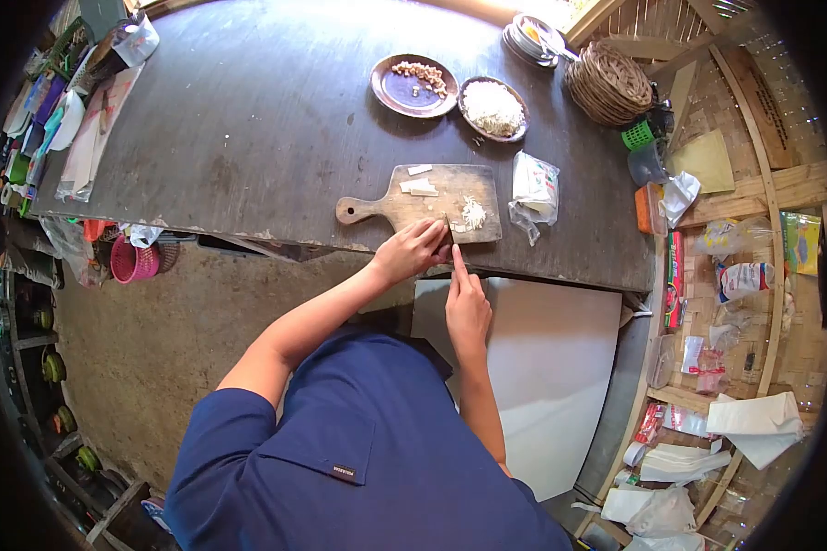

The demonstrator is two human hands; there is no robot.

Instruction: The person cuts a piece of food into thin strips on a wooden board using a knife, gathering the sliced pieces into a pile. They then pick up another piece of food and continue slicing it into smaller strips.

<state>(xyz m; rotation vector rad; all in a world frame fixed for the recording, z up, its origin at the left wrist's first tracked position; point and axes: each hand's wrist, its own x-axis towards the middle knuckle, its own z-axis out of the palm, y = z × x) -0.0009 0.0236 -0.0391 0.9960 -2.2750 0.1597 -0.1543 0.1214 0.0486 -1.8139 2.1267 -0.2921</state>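
Now my right hand [467,308] clenches a knife [448,230] over the cutting board [404,207] at the worktop's [248,138] near edge; my left hand [413,250] curls beside the blade, grip unclear.

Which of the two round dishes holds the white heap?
The right-hand dish, nearer the plastic bag; the left dish holds only scattered brown bits.

Assessed as a rustic home kitchen. Noted at centre: long dark wooden worktop [248,119] carrying a cutting board [404,207], a plate [381,96] of chopped bits and a bowl [464,92] of white shreds. Noted to the right: woven bamboo wall [753,184], stacked woven trays [608,83], food packets [744,275]. Below the worktop: pink plastic basket [133,262], bare earthen floor [156,340].
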